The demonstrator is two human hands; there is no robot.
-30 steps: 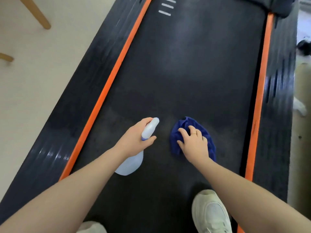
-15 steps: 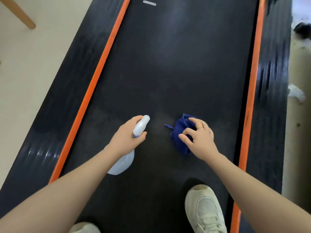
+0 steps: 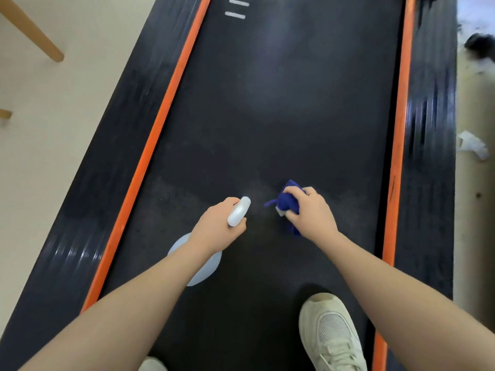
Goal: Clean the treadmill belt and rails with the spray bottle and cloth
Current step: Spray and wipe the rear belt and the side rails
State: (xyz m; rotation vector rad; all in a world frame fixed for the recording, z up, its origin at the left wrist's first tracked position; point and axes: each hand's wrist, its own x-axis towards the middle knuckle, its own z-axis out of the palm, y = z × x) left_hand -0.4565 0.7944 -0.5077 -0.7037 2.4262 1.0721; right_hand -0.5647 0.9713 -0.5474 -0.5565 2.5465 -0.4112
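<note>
Right hand point(image 3: 312, 212) bunches cloth point(image 3: 288, 203) on dark belt point(image 3: 281, 103) (orange-edged rails point(image 3: 428, 129)).

A pale cream, smooth floor point(image 3: 48, 124) lies to the left, evenly lit by soft light. Over it slants a light wooden furniture leg point(image 3: 32, 33) with a rounded end, and a second wooden stub point(image 3: 4, 113) pokes in at the left edge (what they belong to is out of view). On the right, a strip of beige floor point(image 3: 474, 236) holds a crumpled white scrap point(image 3: 472, 144) and a blurred black object point(image 3: 480, 44).
</note>
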